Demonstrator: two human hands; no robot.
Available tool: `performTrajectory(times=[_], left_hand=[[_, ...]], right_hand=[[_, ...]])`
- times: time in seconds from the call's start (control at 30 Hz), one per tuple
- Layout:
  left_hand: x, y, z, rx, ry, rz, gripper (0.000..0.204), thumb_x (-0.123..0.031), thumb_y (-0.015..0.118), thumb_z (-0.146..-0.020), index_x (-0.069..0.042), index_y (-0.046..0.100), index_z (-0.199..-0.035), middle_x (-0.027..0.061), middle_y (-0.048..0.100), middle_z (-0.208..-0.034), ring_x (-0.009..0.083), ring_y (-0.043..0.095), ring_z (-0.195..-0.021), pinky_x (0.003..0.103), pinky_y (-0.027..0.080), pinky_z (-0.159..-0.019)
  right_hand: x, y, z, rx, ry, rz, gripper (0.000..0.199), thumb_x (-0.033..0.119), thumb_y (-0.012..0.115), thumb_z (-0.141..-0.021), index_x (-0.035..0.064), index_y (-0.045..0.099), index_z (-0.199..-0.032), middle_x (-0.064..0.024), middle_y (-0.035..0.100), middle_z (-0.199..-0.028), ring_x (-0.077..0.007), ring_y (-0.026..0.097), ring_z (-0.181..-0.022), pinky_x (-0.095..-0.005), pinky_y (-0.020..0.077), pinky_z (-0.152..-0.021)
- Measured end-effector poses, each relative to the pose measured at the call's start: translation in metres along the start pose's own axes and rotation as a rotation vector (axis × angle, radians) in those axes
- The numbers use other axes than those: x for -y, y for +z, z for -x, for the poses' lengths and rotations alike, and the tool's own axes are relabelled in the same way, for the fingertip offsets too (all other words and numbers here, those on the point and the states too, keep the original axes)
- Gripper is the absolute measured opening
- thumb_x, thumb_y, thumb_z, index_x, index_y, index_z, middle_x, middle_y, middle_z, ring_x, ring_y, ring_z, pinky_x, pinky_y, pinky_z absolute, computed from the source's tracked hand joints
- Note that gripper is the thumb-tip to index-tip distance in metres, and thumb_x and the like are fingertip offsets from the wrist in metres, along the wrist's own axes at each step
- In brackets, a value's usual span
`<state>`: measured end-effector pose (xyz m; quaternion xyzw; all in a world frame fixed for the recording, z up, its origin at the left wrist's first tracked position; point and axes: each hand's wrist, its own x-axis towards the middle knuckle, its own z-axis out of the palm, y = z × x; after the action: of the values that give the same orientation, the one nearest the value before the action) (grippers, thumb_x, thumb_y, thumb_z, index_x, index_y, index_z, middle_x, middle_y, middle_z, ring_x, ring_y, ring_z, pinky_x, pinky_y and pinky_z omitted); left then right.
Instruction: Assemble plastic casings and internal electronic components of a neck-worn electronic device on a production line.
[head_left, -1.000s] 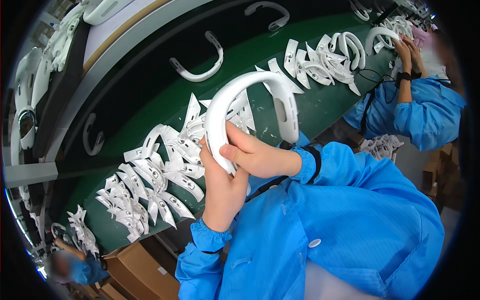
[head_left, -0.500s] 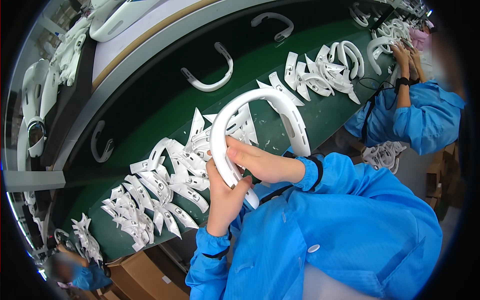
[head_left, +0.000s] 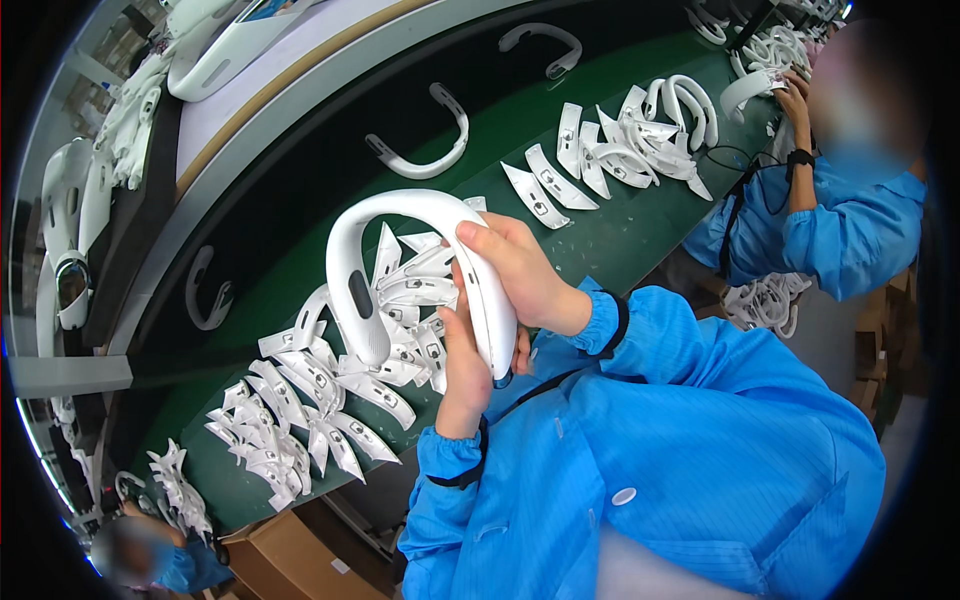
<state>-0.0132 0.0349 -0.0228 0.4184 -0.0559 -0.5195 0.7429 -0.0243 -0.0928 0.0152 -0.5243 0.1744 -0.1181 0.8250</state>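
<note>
Both of my hands hold a white U-shaped neck fan [head_left: 402, 203] over the near edge of the bench. The fingers of my left hand [head_left: 464, 378] are closed round the lower end of its right arm. Higher on the same arm, my right hand [head_left: 515, 265] grips with its thumb on the outer face and its other fingers partly hidden behind. The fan's free arm hangs to the left, showing a dark oval slot and a ribbed tip. Behind it lie many white curved shell pieces [head_left: 380, 398], heaped on the green bench [head_left: 480, 190].
More shell pieces [head_left: 560, 180] and curved fans [head_left: 690, 105] lie farther right. Single fans [head_left: 425, 165] rest along the bench's dark back. A co-worker in a blue smock [head_left: 850, 230] handles a white part at the right. Cardboard boxes [head_left: 290, 560] stand below the bench.
The neck fan has been turned over, so its free arm now points left instead of right. My right hand has shifted up to the fan's outer side; my left hand has moved slightly right.
</note>
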Motion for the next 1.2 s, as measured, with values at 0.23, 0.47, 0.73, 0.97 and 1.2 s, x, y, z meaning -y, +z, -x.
performTrajectory(times=[0.23, 0.47, 0.73, 0.97, 1.2], left_hand=[[0.012, 0.008, 0.003, -0.324, 0.233, -0.793, 0.058, -0.051, 0.009, -0.094, -0.006, 0.04, -0.11, 0.0056, 0.051, -0.068, 0.012, 0.05, -0.053, 0.024, 0.042, -0.045], [-0.002, 0.012, 0.008, -0.386, 0.053, -0.692, 0.056, -0.043, 0.011, -0.096, 0.0, 0.038, -0.118, 0.0121, 0.053, -0.074, 0.0176, 0.053, -0.059, 0.029, 0.043, -0.052], [-0.017, -0.002, 0.008, -0.281, -0.032, -0.503, 0.064, -0.054, 0.013, -0.093, -0.001, 0.043, -0.112, 0.0061, 0.053, -0.062, 0.0106, 0.049, -0.045, 0.022, 0.038, -0.039], [-0.015, 0.013, -0.009, -0.386, 0.309, -0.833, 0.05, -0.036, 0.015, -0.098, 0.003, 0.037, -0.119, 0.0274, 0.053, -0.103, 0.037, 0.054, -0.096, 0.041, 0.041, -0.082], [-0.058, 0.017, 0.011, -0.336, 0.105, -0.763, 0.044, -0.042, 0.017, -0.097, -0.003, 0.035, -0.109, 0.0175, 0.058, -0.085, 0.0281, 0.062, -0.071, 0.034, 0.049, -0.058]], right_hand=[[-0.02, -0.005, -0.005, 0.007, 0.017, -0.084, 0.044, 0.043, 0.043, -0.09, 0.0015, 0.051, -0.078, -0.005, 0.051, -0.059, -0.0107, 0.05, -0.046, -0.0244, 0.0406, -0.043], [-0.026, 0.0, -0.018, 0.007, 0.05, 0.061, 0.043, 0.04, 0.039, -0.092, 0.0013, 0.053, -0.078, -0.0047, 0.053, -0.058, -0.0101, 0.052, -0.049, -0.0224, 0.0429, -0.047], [-0.012, 0.005, -0.01, -0.025, 0.138, -0.005, 0.035, 0.037, 0.043, -0.093, 0.0027, 0.048, -0.098, -0.0037, 0.055, -0.071, -0.0102, 0.055, -0.058, -0.0219, 0.0461, -0.055], [-0.011, 0.017, -0.022, -0.138, -0.184, -0.045, 0.028, 0.028, 0.051, -0.09, 0.0016, 0.051, -0.081, -0.0011, 0.05, -0.064, -0.0064, 0.049, -0.051, -0.0217, 0.0415, -0.047], [0.002, 0.024, -0.03, 0.111, 0.06, -0.317, 0.026, 0.03, 0.043, -0.091, 0.0055, 0.048, -0.086, -0.0042, 0.052, -0.067, -0.0094, 0.051, -0.05, -0.0217, 0.0427, -0.045]])
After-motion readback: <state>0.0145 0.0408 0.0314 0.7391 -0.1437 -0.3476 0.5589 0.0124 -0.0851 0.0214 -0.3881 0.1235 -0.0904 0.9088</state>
